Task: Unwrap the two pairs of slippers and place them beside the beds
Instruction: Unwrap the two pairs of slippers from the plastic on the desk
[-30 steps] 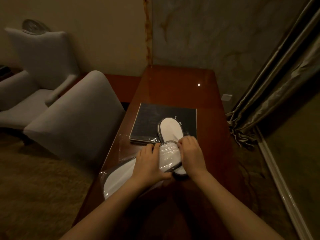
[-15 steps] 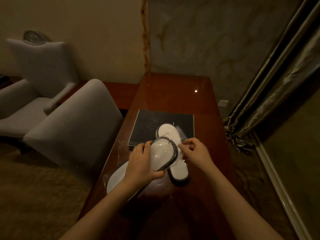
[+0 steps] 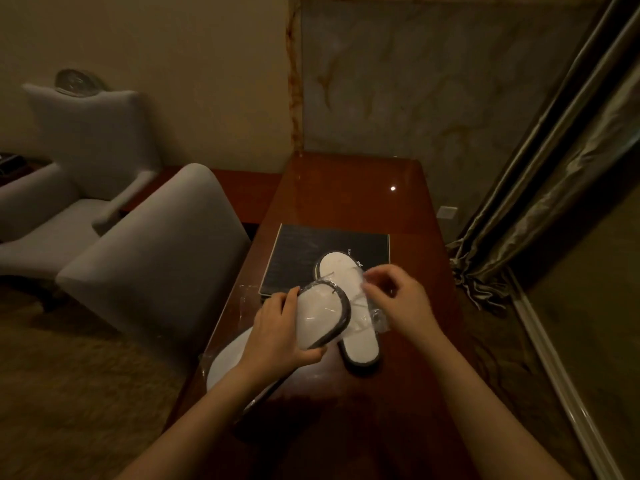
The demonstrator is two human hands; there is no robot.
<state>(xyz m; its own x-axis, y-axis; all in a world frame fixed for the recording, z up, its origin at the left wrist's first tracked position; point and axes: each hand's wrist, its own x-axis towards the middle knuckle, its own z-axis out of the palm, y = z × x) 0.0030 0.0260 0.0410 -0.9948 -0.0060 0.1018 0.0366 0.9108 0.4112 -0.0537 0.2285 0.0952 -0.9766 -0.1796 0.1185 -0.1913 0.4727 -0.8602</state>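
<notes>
A white slipper pair with dark trim, in clear plastic wrap (image 3: 323, 315), is tilted up off the wooden table (image 3: 346, 188). My left hand (image 3: 280, 332) grips it from the left side. My right hand (image 3: 398, 299) pinches the loose clear plastic at the wrap's right edge, fingers closed on the film. A second white slipper pair (image 3: 341, 271) lies flat on the table beneath, its far end on a black folder. Whether that pair is wrapped is unclear.
A black folder (image 3: 311, 247) lies on the table behind the slippers. A grey upholstered chair (image 3: 149, 258) stands against the table's left side, an armchair (image 3: 69, 168) further left. Curtains (image 3: 554, 168) hang at the right. Carpet covers the floor.
My left hand lifted and tilted the wrapped pair up off the table. My right hand came off the pair and moved right, pulling the clear plastic with it.
</notes>
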